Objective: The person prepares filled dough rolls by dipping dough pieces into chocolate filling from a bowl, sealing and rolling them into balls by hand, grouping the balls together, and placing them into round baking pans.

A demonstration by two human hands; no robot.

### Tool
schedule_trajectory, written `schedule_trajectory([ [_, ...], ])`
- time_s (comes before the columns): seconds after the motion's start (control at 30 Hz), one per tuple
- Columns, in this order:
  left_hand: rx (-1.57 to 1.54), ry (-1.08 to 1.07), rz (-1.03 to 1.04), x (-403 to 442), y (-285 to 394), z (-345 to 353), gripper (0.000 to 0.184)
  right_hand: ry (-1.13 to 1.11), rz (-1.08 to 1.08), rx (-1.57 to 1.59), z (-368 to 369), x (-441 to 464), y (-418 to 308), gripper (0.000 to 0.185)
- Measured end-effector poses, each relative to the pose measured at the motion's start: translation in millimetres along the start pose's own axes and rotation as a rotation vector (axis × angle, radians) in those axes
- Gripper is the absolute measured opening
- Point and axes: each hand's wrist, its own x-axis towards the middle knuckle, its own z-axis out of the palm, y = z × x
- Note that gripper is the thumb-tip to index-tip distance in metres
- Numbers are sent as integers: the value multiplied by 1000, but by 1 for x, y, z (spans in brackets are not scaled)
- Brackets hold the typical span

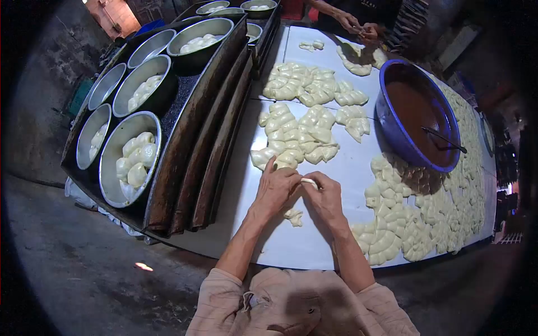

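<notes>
Close together over the near part of the table, my left hand (276, 186) and my right hand (325, 197) pinch a small pale piece of dough (309, 182). One left finger sticks out toward a cluster of shiny dough pieces (286, 131) just beyond. Most of the left fingertips are hidden behind the hand. On the tabletop below my hands lies a small dough scrap (293, 217). Farther back sits another dough cluster (302, 83), with smaller clumps at its right side.
A blue basin (386, 120) of brown filling, with a dark-handled utensil in it, stands at the right. Many dough pieces (392, 224) cover the table's right side. At left, oval metal tins (158, 137), several holding dough, sit on stacked trays (190, 151). Another person's hands (358, 28) work across the table.
</notes>
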Motion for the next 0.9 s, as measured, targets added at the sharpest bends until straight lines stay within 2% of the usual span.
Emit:
schedule_trajectory([
  [0.03, -4, 28, 14, -2, -1, 3, 18, -67, 152, 171, -3, 2, 1, 18],
  [0.1, -8, 32, 14, -8, -2, 5, 21, -203, 459, 517, -11, 4, 5, 15],
  [0.2, 119, -43, -30, -9, 2, 3, 20, -270, 385, 1053, -22, -4, 5, 12],
  [0.23, 36, -57, -88, -12, 2, 4, 21, -298, 337, 1239, -29, -5, 1, 13],
  [0.27, 68, -85, -99, -14, -1, 8, 29, -335, 323, 1130, -43, -3, -6, 15],
  [0.3, 97, -126, -97, -17, -3, 12, 37, -248, 312, 1157, -48, -3, -10, 21],
  [0.37, 53, -70, -167, -11, 16, -1, 52, -248, 550, 1250, -63, 14, -21, 36],
  [0.4, 28, -33, -201, -4, 28, -12, 60, -234, 469, 1177, -64, 14, -15, 41],
  [0.43, 81, -68, -194, -1, 36, -25, 78, -223, 394, 1102, -64, 13, -7, 48],
  [0.5, -229, 25, -161, 6, 50, -37, 85, -215, 433, 1063, -64, 9, -4, 46],
  [0.53, -283, 95, -135, 14, 62, -43, 80, -194, 449, 1070, -61, 6, -3, 45],
  [0.63, -587, -137, -414, 27, 73, -39, 65, -157, 463, 991, -52, 1, -3, 36],
  [0.67, -659, 38, -351, 25, 68, -20, 48, -160, 493, 932, -55, 0, -4, 35],
  [0.77, -890, 28, -461, 24, 68, -5, 38, -130, 512, 661, -72, -2, -14, 31],
  [0.83, -910, -66, -552, 28, 74, -8, 45, -83, 491, 429, -77, -8, -3, 28],
  [0.9, -1034, -135, -618, 33, 81, -7, 57, 88, 208, 440, -75, -12, 17, 27],
])
